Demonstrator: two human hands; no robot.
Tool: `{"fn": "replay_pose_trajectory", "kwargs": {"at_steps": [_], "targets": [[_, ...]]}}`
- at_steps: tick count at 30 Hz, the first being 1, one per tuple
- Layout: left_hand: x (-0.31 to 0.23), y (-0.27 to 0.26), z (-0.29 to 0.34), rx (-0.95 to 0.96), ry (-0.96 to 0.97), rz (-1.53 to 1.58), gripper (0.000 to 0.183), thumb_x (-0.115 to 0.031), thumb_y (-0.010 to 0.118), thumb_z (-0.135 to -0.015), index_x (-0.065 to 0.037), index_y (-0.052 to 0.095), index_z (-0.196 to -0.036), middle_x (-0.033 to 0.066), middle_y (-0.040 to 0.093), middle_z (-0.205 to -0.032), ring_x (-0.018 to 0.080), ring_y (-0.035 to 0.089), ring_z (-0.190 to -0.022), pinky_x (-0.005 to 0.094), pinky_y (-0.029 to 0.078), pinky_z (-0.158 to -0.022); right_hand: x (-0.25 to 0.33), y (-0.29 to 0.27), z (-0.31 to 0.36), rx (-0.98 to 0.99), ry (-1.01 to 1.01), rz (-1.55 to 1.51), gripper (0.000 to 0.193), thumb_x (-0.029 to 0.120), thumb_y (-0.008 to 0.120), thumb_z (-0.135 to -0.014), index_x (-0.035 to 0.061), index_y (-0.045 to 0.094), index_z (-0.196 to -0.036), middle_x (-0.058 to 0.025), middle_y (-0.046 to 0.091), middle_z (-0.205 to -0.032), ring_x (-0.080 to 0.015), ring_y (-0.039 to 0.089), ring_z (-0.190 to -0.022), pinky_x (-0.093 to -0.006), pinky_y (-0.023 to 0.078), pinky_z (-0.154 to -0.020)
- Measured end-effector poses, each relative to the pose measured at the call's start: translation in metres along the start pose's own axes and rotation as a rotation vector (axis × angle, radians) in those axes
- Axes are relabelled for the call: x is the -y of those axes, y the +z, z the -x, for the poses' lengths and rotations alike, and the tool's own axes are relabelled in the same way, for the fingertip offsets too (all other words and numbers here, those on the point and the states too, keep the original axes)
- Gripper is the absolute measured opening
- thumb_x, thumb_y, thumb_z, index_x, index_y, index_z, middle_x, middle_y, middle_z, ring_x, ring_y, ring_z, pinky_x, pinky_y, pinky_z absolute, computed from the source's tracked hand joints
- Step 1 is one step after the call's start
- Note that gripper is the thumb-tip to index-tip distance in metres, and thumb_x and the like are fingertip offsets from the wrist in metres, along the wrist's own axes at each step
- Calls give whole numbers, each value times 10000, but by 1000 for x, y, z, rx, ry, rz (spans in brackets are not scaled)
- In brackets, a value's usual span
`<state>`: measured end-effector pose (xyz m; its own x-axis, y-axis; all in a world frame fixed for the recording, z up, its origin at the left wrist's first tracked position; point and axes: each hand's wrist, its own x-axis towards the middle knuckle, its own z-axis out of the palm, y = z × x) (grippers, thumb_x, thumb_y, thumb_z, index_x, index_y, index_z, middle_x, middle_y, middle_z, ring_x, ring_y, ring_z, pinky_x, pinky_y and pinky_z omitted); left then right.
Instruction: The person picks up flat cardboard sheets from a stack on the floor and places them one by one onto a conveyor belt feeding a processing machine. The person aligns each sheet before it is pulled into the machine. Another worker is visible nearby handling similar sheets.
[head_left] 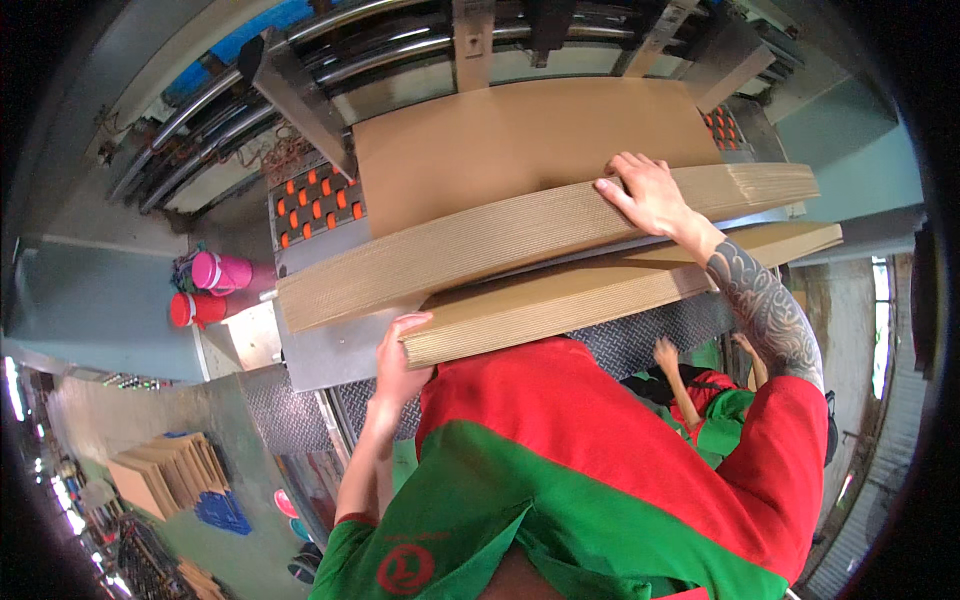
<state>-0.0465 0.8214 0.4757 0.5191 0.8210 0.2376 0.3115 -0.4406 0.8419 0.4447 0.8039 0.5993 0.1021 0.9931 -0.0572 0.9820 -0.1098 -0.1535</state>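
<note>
At the steel table (325, 352), my left hand (397, 356) grips the near cardboard stack (560, 316), my open right hand (651, 197) presumably steadying the far stack (460, 244).

Even, fairly bright daylight falls on the front stack (580, 318) and the rear stack (470, 243), with a dark band of shadow between them, while the machine's upper recess is dim apart from glints along its steel bars (385, 55). The right-hand window (881, 325) and spots along the left rim are blown out to white. Fisheye distortion bows straight edges, the corners go black, and the far floor (235, 470) looks soft.
</note>
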Motion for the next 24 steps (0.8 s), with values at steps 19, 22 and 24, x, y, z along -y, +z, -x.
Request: {"fn": "replay_pose_trajectory", "kwargs": {"at_steps": [19,22,24], "targets": [[52,-165,57,-17,-272,418,735,-148,910,-873,-51,546,-1504,134,626,-1514,253,598,-1401,429,490,-1183,9,3,6,-85,4,-26,408,415,614,-1075,63,716,-1252,-160,732,-1219,-382,663,-1205,-498,470,-1061],[47,-150,55,-253,-420,622,782,-543,747,-1012,-18,506,-1539,146,615,-1524,258,553,-1448,444,413,-1242,13,2,6,-80,12,-59,384,375,613,-1076,53,712,-1258,-162,734,-1234,-387,666,-1219,-502,473,-1068],[44,-139,57,-291,-317,730,844,-700,510,-1054,5,521,-1517,157,617,-1517,264,542,-1458,448,369,-1262,15,2,7,-108,2,-57,393,369,614,-1076,48,710,-1282,-167,732,-1267,-391,663,-1233,-492,469,-1085]]}}
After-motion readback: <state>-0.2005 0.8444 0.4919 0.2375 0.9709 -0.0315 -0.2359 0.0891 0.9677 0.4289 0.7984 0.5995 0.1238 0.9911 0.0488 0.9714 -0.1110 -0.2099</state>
